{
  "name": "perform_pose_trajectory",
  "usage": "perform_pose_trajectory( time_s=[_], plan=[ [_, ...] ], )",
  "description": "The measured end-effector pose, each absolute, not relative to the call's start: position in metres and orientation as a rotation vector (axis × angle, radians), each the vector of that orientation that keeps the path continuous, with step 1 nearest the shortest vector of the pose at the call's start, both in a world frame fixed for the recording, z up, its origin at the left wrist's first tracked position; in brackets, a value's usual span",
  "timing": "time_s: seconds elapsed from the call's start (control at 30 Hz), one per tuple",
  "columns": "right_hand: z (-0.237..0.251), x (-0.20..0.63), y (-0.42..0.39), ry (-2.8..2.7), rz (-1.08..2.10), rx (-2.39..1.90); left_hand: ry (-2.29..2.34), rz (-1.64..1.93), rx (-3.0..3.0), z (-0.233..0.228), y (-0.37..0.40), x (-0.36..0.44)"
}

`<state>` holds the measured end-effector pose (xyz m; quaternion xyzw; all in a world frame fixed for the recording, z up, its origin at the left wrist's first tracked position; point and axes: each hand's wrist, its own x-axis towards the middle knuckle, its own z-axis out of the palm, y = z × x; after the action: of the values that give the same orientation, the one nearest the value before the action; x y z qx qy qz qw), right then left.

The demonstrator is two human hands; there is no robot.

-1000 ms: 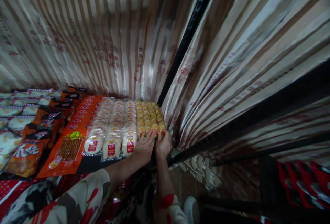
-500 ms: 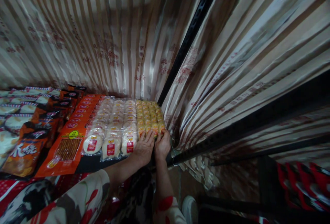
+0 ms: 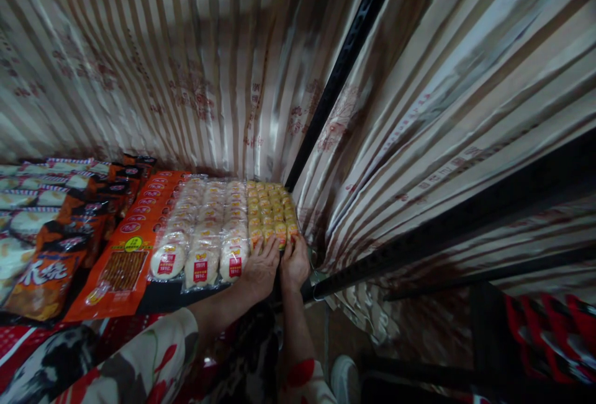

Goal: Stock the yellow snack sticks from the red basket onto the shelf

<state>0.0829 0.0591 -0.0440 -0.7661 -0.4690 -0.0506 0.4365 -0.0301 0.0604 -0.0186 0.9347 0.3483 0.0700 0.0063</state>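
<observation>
Rows of small yellow snack packets (image 3: 272, 208) fill the right end of the display shelf. At their front edge, my left hand (image 3: 261, 270) has its fingertips pressed on the nearest packets. My right hand (image 3: 294, 264) grips the front right corner of the same row, thumb and fingers bent inward. The two hands are side by side, almost touching, and the undersides of the packets there are hidden. Left of them stand rows of round white rice crackers (image 3: 200, 258) in clear wrappers with red labels.
Orange bags of stick snacks (image 3: 123, 267) and orange-brown snack bags (image 3: 44, 286) line the shelf leftward. Striped curtains (image 3: 209, 69) hang behind and to the right. A black slotted post (image 3: 342, 72) rises at the corner, and a dark rail (image 3: 419, 239) runs right. A shoe (image 3: 344, 376) is on the floor below.
Both hands stay at the front of the yellow packets. My right hand has shifted very slightly to the right; the packets look the same.
</observation>
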Motion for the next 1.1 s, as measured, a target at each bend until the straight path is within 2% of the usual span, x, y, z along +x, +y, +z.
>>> perform_pose_trajectory(
  time_s=[1.1],
  plan=[
    [-0.0467,0.0856,0.0596,-1.224,-0.336,-1.858,1.12,0.34,2.928,-0.0157,0.0564,-0.029]
  ],
)
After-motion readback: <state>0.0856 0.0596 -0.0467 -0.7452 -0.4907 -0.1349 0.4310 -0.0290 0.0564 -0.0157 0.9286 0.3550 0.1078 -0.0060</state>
